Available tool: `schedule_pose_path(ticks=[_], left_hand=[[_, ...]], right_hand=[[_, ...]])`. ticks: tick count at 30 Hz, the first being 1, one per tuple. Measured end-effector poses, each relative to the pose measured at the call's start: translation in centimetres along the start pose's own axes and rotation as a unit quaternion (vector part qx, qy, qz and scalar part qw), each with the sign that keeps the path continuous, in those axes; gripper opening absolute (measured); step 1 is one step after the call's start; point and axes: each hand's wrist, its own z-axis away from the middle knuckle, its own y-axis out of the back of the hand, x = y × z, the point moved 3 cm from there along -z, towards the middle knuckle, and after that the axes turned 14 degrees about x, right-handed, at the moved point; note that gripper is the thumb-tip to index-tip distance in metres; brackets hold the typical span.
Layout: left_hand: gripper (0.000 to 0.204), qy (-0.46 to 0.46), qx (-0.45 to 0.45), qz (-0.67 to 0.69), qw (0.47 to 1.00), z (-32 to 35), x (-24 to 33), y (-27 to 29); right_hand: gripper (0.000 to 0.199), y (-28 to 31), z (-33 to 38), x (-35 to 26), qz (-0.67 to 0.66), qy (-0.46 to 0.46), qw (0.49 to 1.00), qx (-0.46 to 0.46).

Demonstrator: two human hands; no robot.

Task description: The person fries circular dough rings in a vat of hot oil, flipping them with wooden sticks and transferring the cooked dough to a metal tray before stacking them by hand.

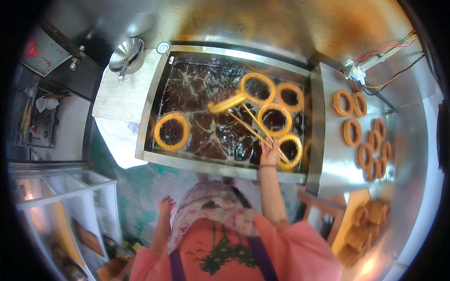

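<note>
Gripping two chopsticks [247, 126] with your right hand [268, 152], you're touching one tilted ring [227, 102] mid-way along the vat [220, 166]; five other rings [288, 121] are lying in the vat. Your left hand [166, 204] is hanging before it, half-curled; I cannot tell whether it's holding anything.

Chopsticks [245, 125] look like smooth wood. Fryer rim [211, 167] and side counter [332, 159]: smooth metal. Strainer [125, 51]: shiny metal. Back wall [262, 23]: glossy textured metal. Oil [199, 133]: glossy. Shirt [304, 250]: matt cloth.
</note>
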Motion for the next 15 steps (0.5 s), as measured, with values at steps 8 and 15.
schedule_pose_path(ticks=[8,15], left_hand=[[0.037,0.025,-0.011,0.005,1.000,-1.3,-2.3,-1.0],[0.038,-0.043,-0.052,-0.071,0.995,-7.7,-9.7,1.3]], right_hand=[[0.025,0.3,3.1,-3.3,0.080,0.164,0.983,-0.001],[0.020,-3.9,4.3,-1.9,0.060,0.212,0.975,-0.013]])
